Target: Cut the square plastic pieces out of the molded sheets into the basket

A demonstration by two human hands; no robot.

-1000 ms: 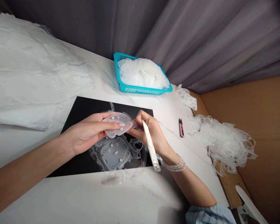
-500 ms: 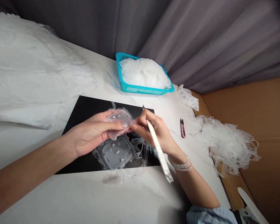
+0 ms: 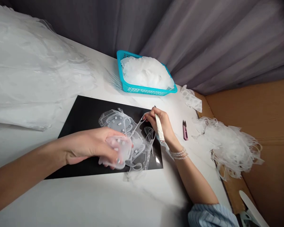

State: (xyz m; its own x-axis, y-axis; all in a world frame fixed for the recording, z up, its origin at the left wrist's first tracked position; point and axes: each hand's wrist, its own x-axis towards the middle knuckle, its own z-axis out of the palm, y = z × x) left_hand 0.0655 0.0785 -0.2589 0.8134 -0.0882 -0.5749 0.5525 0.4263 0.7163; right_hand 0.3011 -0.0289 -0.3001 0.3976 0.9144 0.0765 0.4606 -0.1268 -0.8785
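My left hand (image 3: 94,148) grips a translucent silicone pad (image 3: 118,151) low over the black mat (image 3: 85,113). A translucent silicone sheet with moulded pads (image 3: 123,124) lies spread on the mat. At the sheet's right edge, my right hand (image 3: 159,121) pinches a thin strip of the sheet. The same hand also holds a white pen-like tool (image 3: 159,127), which points back along my wrist. A bead bracelet (image 3: 178,154) sits on that wrist.
A teal basket (image 3: 127,88) heaped with white pads stands at the back. Pink snips (image 3: 185,130) lie right of the mat. A pile of trimmed silicone scraps (image 3: 229,143) sits at the table's right edge, over a cardboard box (image 3: 262,126). White plastic bags (image 3: 33,75) fill the left.
My left hand has come down and toward me with the pad, away from the right hand. My right hand moved away to the sheet's right edge, pulling a thin strip. The sheet now lies spread out.
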